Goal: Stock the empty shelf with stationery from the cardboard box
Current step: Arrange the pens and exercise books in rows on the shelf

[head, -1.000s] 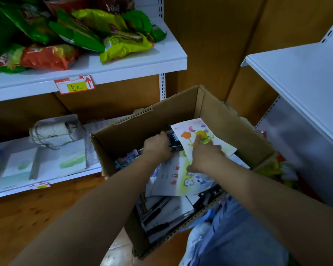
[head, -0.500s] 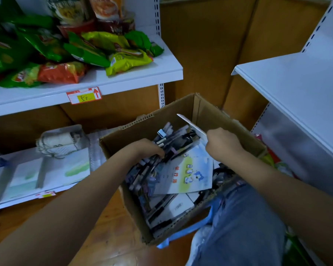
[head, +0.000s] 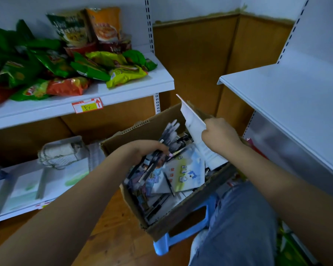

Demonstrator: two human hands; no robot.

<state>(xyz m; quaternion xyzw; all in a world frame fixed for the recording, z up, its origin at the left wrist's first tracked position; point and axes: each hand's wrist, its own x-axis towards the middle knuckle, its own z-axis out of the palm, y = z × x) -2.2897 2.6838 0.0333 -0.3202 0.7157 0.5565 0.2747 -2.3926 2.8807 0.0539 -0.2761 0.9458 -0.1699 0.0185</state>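
Plainly the right hand [head: 218,136] pinches a thin booklet [head: 193,123] at its lower edge, tilted above the cardboard box [head: 190,208] toward one o'clock, light and floppy, while the left hand [head: 148,150] curls round slippery packaged pens [head: 152,164].

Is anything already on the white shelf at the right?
No, the white shelf shows only bare surface; the right hand holds a booklet over the box.

Brown cardboard box [head: 142,131] on a light blue stool [head: 183,237]. Inside it, a pastel booklet [head: 186,169], yellow-green and sky blue with cartoon figures. White shelf [head: 288,96] on the right. Green, yellow and orange-red snack bags [head: 65,72]; a red-edged price tag [head: 87,105] with a yellow patch. Grey-blue jeans [head: 238,227], orange-brown wooden floor [head: 113,227].
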